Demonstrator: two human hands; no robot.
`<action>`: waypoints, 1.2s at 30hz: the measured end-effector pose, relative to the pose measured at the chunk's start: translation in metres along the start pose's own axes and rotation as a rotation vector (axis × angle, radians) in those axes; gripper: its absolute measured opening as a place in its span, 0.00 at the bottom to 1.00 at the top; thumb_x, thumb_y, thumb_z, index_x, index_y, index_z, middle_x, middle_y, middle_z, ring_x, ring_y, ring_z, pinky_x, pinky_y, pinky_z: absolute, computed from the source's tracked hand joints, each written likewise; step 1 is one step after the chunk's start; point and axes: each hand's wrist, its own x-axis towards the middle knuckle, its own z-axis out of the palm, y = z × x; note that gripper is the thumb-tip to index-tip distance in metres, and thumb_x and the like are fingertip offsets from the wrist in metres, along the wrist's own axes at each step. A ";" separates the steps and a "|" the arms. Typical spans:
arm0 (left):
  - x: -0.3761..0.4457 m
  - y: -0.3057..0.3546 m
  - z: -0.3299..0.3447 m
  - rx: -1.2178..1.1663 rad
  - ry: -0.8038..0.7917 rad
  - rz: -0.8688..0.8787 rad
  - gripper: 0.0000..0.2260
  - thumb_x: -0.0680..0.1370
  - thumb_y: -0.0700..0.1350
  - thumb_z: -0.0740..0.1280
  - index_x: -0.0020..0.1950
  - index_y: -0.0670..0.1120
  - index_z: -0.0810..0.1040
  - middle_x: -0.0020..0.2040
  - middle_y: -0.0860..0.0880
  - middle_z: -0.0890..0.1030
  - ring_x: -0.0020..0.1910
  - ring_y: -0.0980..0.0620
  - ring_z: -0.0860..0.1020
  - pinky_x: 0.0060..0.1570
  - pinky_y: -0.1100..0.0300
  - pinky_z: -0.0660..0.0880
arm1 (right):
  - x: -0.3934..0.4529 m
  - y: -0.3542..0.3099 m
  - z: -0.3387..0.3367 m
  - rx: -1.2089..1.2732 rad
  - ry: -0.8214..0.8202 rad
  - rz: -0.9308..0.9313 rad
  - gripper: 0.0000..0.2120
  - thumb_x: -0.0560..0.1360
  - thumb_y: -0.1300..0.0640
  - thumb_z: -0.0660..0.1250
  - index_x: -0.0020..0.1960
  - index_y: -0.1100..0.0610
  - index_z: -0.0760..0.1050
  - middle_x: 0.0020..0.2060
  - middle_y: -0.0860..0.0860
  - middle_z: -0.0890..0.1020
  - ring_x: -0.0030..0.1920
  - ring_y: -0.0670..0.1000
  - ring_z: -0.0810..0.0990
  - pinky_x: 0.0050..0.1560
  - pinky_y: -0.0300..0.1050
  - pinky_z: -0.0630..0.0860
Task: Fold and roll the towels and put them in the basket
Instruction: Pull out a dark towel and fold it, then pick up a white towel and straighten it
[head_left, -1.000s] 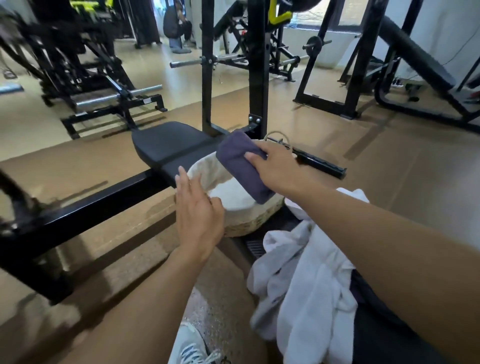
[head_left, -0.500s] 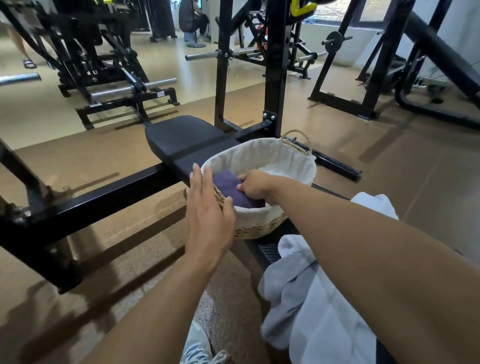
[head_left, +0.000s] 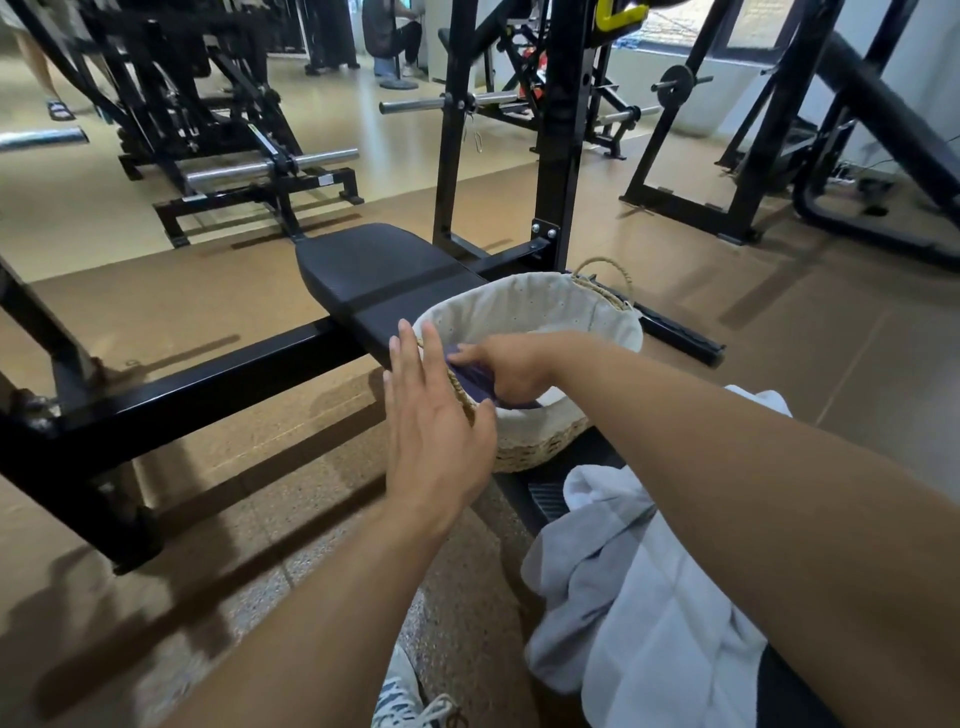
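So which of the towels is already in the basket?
The rolled dark purple towel, held down by the right hand inside the lined wicker basket. The loose white towels lie unfolded outside it, nearer the camera.

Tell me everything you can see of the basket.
The basket is round, woven of pale straw-like fibre, with a cream cloth lining folded over its rim and a looped handle at the far side. It stands upright on the bench. A purple towel lies inside, under the right hand. The left hand rests flat against its near rim.
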 end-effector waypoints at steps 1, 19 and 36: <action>0.000 0.001 0.000 0.000 -0.002 -0.008 0.42 0.81 0.50 0.65 0.83 0.48 0.38 0.83 0.49 0.36 0.81 0.53 0.35 0.81 0.53 0.39 | 0.002 0.000 0.004 -0.033 -0.028 0.003 0.35 0.78 0.60 0.67 0.82 0.50 0.57 0.78 0.52 0.65 0.73 0.57 0.69 0.66 0.44 0.65; -0.022 0.043 0.004 -0.011 0.041 0.198 0.36 0.78 0.45 0.68 0.82 0.47 0.54 0.84 0.46 0.47 0.82 0.49 0.38 0.79 0.53 0.38 | -0.121 0.035 0.015 0.381 0.731 0.132 0.20 0.79 0.56 0.69 0.69 0.43 0.75 0.66 0.46 0.79 0.63 0.47 0.77 0.67 0.52 0.75; -0.072 0.079 0.056 -0.095 -0.594 0.123 0.06 0.74 0.51 0.74 0.47 0.53 0.81 0.44 0.55 0.82 0.43 0.55 0.80 0.46 0.57 0.79 | -0.248 0.090 0.150 0.474 1.016 0.658 0.17 0.79 0.54 0.67 0.67 0.47 0.76 0.64 0.46 0.78 0.64 0.49 0.73 0.66 0.45 0.69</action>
